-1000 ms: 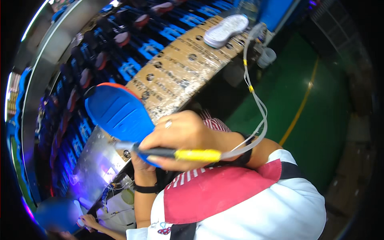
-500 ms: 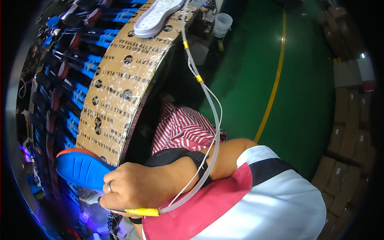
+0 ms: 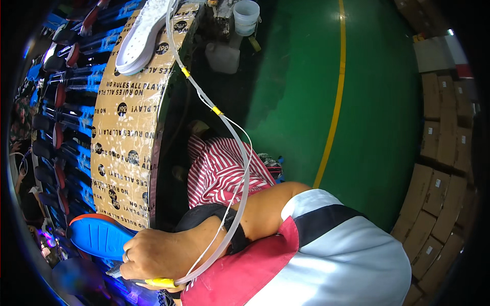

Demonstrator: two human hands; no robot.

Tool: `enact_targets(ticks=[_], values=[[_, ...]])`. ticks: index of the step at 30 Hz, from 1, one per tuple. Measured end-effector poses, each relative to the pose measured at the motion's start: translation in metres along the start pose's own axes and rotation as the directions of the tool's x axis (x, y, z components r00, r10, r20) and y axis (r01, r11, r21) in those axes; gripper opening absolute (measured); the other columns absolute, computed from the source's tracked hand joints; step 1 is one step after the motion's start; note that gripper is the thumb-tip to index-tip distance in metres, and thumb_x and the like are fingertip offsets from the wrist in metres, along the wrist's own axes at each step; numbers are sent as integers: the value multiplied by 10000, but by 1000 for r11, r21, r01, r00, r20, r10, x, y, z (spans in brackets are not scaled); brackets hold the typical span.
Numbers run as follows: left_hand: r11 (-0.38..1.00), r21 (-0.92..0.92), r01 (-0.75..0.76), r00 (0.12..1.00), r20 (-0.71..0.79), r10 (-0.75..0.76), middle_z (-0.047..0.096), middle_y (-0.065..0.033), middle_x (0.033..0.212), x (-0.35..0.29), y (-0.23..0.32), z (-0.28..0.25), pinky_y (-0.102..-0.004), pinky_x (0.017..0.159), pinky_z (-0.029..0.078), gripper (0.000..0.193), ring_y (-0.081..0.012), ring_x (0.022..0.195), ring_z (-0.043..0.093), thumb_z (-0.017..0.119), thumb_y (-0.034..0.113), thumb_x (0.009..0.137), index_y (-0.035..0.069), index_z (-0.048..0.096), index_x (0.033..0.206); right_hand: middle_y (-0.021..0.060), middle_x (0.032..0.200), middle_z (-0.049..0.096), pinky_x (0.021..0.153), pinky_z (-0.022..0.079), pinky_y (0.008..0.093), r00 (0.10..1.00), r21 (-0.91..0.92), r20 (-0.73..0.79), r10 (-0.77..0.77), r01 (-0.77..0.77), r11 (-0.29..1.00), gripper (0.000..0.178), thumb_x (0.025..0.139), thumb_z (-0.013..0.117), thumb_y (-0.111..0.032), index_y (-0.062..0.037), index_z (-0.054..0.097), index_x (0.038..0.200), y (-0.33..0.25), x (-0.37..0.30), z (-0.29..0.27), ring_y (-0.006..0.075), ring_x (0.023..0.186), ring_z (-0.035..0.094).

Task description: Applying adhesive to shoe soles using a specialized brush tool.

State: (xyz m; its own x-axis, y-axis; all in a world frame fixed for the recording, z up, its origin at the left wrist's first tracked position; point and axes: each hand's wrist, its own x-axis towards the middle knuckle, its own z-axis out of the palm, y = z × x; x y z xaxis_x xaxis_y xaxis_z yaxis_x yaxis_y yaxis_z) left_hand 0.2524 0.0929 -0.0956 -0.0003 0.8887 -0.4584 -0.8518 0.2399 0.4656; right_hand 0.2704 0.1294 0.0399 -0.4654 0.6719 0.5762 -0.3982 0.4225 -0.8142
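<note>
Green floor [image 3: 286, 97]: spreads down the middle and right, with a yellow line [image 3: 334, 117] that perhaps parts walkway from work area.
Bench [image 3: 115, 153]: covered in printed brown cardboard under shiny film, probably to guard its surface.
Cartons [image 3: 439, 191]: stacked at the far right, across the line, likely to leave the walkway passable.
Blue supports [image 3: 81, 120]: a row along the bench's left side, evenly spaced, seemingly so each item has its own place.
Clear hose [image 3: 246, 178]: bows from the bench's far end over the right forearm to the tool; the slack seems to let the wrist turn freely.
White sole [image 3: 135, 51]: lies toward the bench's far end, perhaps out of the way of the hands.
Blue sole [image 3: 104, 237]: orange-edged, beyond the bench's near end, grooved face in sight, its near end running under the right hand.
Right hand [image 3: 153, 255]: curled around the tool beside the blue sole, likely for close control.
Left hand: hidden behind the right; its grip cannot be told, though it may prop the blue sole.
Yellow-handled tool [image 3: 159, 282]: slim, its grey tip just below the blue sole.
</note>
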Motion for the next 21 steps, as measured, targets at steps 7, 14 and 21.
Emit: enact_targets(ticks=[7, 14, 21], values=[[1000, -23, 17, 998, -53, -18, 593, -157, 1177, 4, -5, -1, -435, 945, 466, 548, -283, 1056, 592, 565, 469, 878, 45, 526, 1222, 126, 582, 538, 552, 440, 438, 998, -14, 66, 4, -3, 1000, 169, 609, 599, -238, -80, 549, 642, 11, 6, -11, 323, 594, 578], [997, -53, -54, 991, -124, 47, 597, -163, 1170, -12, 3, -4, -440, 941, 469, 547, -288, 1051, 595, 556, 468, 883, 39, 526, 1222, 134, 641, 588, 591, 468, 429, 994, 112, 108, -2, -10, 994, 172, 613, 635, -192, -63, 622, 725, 11, 12, -2, 329, 626, 597], [929, 77, -361, 870, -330, 365, 602, -169, 1162, -105, 71, -29, -445, 936, 472, 547, -292, 1047, 598, 547, 466, 888, 33, 526, 1222, 112, 730, 637, 633, 511, 391, 995, 70, 95, -40, 34, 997, 261, 704, 696, -200, -65, 627, 916, 20, 10, -15, 296, 672, 640]])
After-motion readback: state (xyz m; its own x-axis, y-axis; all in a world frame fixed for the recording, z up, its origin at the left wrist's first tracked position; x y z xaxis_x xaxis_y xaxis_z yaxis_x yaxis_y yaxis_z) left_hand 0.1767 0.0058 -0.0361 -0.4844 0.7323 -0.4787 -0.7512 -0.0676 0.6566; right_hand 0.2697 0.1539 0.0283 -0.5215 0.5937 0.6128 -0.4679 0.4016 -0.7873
